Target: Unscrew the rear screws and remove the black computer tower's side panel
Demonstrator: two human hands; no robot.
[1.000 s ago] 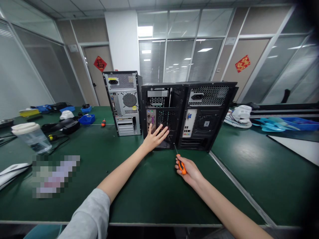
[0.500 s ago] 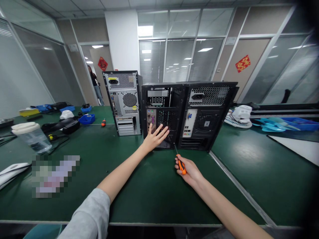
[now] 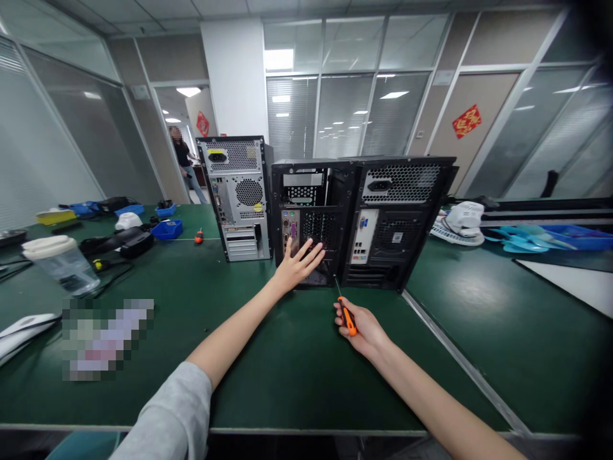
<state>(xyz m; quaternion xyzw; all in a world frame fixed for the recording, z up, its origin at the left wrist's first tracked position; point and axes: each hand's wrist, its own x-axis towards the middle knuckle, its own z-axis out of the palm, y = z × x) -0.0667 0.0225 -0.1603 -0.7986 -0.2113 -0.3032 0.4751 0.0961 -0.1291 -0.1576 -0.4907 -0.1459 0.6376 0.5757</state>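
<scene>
My left hand (image 3: 297, 263) lies flat with fingers spread against the rear panel of the middle black computer case (image 3: 311, 217), which stands on the green table (image 3: 268, 358). My right hand (image 3: 361, 326) is closed on an orange-handled screwdriver (image 3: 348, 317). Its thin shaft points up at the lower right corner of that case's back. A second black case (image 3: 400, 217) stands right beside it, touching it. A silver-backed case (image 3: 237, 195) stands to the left, a little apart.
At the left are a clear lidded container (image 3: 62, 263), black cables, blue bins (image 3: 166, 229) and a small orange tool (image 3: 198, 237). On the right lie a white fan (image 3: 462, 223) and blue parts (image 3: 550, 238). A person (image 3: 184, 163) stands in the open doorway behind.
The door at the back left has swung open and a person has come into view there. My right hand with the screwdriver has edged slightly up and left. My left hand has stayed put.
</scene>
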